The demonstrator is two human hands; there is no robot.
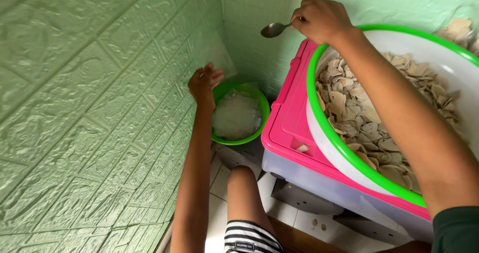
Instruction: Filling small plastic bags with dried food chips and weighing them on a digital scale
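Beside a green wall [75, 108], the left hand [203, 83] is pinching a clear bag [219, 58] above a small bowl [238, 114]; the right hand [322, 19] is gripping a spoon [274, 29] beyond a chip-filled basin [349, 33].

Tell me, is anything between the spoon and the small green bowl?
Nothing visible. The right hand holds the spoon up by the wall, and below it lies open air down to the small green bowl. The left hand holds a clear bag at the bowl's far-left rim.

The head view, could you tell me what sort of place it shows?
Probably a home floor corner used for food preparation: green brick-pattern walls, a tiled floor, and a big basin of pale chips on a pink-lidded storage box.
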